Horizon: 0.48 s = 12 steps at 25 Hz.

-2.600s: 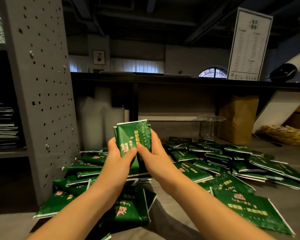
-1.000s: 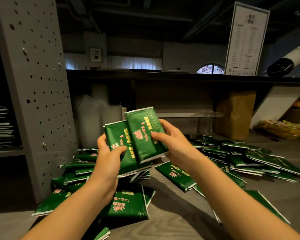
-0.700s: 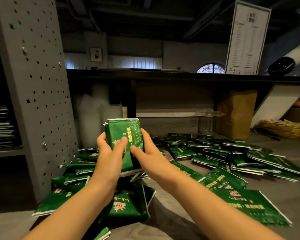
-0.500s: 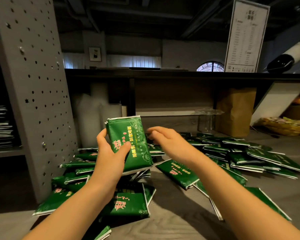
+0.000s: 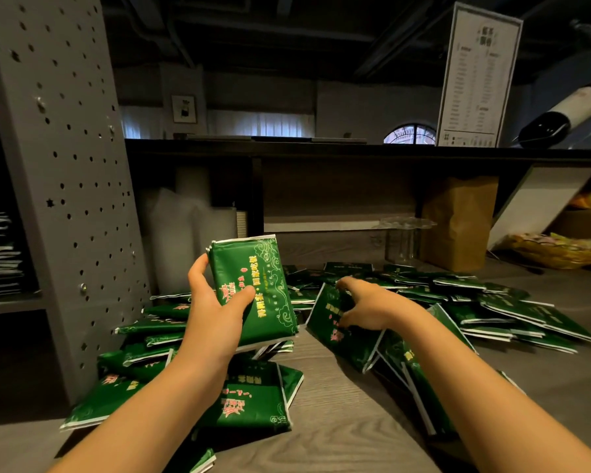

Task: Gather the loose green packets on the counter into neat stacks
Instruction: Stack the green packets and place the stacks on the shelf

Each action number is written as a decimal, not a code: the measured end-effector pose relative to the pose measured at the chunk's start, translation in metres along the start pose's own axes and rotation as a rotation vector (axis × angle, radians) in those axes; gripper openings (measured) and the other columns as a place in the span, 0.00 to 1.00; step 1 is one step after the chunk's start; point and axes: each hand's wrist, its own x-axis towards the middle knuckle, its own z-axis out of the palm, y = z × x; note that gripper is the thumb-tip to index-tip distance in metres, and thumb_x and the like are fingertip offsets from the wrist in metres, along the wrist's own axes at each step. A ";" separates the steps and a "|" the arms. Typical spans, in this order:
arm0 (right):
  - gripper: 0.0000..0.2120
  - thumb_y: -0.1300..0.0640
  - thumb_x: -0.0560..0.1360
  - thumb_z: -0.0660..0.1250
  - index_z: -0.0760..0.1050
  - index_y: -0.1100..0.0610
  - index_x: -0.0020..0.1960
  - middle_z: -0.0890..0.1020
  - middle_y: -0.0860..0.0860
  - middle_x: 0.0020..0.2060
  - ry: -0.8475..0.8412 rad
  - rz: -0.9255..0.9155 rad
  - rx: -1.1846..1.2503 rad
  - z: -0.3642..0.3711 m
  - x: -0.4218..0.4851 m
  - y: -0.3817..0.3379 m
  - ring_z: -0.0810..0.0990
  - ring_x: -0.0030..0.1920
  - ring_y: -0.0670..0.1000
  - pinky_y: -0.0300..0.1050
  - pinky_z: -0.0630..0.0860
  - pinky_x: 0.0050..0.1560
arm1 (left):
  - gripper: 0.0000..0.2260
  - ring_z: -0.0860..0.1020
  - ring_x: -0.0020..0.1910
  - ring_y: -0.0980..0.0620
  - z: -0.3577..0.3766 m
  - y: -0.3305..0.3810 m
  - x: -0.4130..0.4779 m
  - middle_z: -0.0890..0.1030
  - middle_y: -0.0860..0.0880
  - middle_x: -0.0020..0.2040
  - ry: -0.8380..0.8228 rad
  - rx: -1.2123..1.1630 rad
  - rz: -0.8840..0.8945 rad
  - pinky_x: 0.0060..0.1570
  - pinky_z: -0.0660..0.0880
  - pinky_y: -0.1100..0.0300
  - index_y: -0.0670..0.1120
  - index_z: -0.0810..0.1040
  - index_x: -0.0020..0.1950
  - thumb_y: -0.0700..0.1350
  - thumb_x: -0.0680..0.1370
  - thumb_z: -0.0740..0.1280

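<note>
left hand (image 5: 215,315) gripped upright stack of glossy green packets (image 5: 253,285), thumb across front | right hand (image 5: 365,307) curled its fingers round one tilted green packet (image 5: 325,319) on grey wood-grain counter (image 5: 338,421)

Menu card (image 5: 476,76) print above the paper bag (image 5: 458,221) is illegible. Left of it, right hand (image 5: 367,307) fingertips are blurred against a tilted packet (image 5: 342,339); the stack (image 5: 260,288) is partly hidden by the left hand (image 5: 212,312).
</note>
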 end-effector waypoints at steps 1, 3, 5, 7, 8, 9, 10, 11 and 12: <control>0.27 0.60 0.77 0.64 0.58 0.54 0.73 0.70 0.56 0.67 0.073 -0.034 0.077 -0.002 -0.001 -0.002 0.75 0.61 0.55 0.49 0.76 0.58 | 0.29 0.79 0.51 0.46 0.000 0.001 0.000 0.77 0.50 0.53 0.005 -0.018 -0.016 0.45 0.77 0.50 0.58 0.56 0.72 0.36 0.78 0.62; 0.25 0.61 0.78 0.61 0.58 0.52 0.72 0.73 0.55 0.64 0.289 -0.152 0.305 -0.008 -0.006 -0.010 0.77 0.55 0.52 0.47 0.78 0.54 | 0.28 0.79 0.48 0.47 -0.001 0.002 0.000 0.78 0.49 0.53 0.014 -0.048 -0.045 0.41 0.77 0.53 0.58 0.57 0.71 0.35 0.78 0.61; 0.23 0.62 0.79 0.61 0.60 0.51 0.71 0.76 0.49 0.59 0.388 -0.265 0.699 -0.011 -0.013 -0.024 0.79 0.48 0.44 0.38 0.79 0.44 | 0.27 0.79 0.47 0.47 -0.002 0.002 0.001 0.78 0.48 0.55 0.019 -0.065 -0.066 0.40 0.76 0.54 0.58 0.58 0.71 0.36 0.79 0.61; 0.24 0.62 0.79 0.61 0.61 0.50 0.72 0.76 0.46 0.54 0.324 -0.327 0.986 -0.011 -0.023 -0.038 0.80 0.45 0.44 0.37 0.79 0.41 | 0.27 0.79 0.49 0.47 -0.002 0.002 0.001 0.77 0.47 0.57 0.018 -0.075 -0.069 0.40 0.77 0.54 0.57 0.57 0.72 0.36 0.79 0.60; 0.23 0.62 0.79 0.61 0.62 0.50 0.71 0.77 0.46 0.53 0.264 -0.353 1.030 -0.009 -0.028 -0.045 0.81 0.46 0.45 0.40 0.79 0.42 | 0.27 0.79 0.49 0.48 -0.002 0.002 0.001 0.77 0.47 0.57 0.019 -0.077 -0.061 0.41 0.77 0.54 0.57 0.57 0.72 0.36 0.79 0.60; 0.21 0.62 0.79 0.60 0.64 0.50 0.70 0.78 0.46 0.54 0.211 -0.384 1.030 -0.005 -0.032 -0.053 0.81 0.47 0.46 0.42 0.80 0.44 | 0.26 0.79 0.49 0.49 -0.001 0.003 0.001 0.77 0.47 0.57 0.023 -0.084 -0.050 0.42 0.77 0.53 0.57 0.57 0.73 0.36 0.80 0.59; 0.20 0.63 0.79 0.60 0.65 0.50 0.68 0.78 0.47 0.54 0.184 -0.420 1.008 0.000 -0.035 -0.060 0.81 0.49 0.47 0.43 0.81 0.47 | 0.24 0.79 0.50 0.50 0.000 0.003 0.000 0.77 0.48 0.57 0.026 -0.103 -0.038 0.44 0.77 0.53 0.57 0.57 0.73 0.38 0.80 0.58; 0.19 0.64 0.79 0.59 0.66 0.50 0.67 0.79 0.47 0.54 0.193 -0.454 0.975 0.007 -0.037 -0.068 0.81 0.51 0.47 0.45 0.80 0.51 | 0.22 0.79 0.50 0.50 0.000 0.004 0.000 0.78 0.48 0.57 0.026 -0.127 -0.027 0.46 0.77 0.52 0.57 0.58 0.72 0.40 0.81 0.57; 0.19 0.65 0.78 0.59 0.66 0.51 0.67 0.78 0.47 0.54 0.237 -0.484 0.922 0.015 -0.038 -0.074 0.79 0.54 0.46 0.46 0.78 0.57 | 0.20 0.79 0.51 0.50 0.001 0.005 -0.002 0.78 0.48 0.57 0.020 -0.145 -0.012 0.47 0.77 0.51 0.57 0.59 0.72 0.43 0.82 0.56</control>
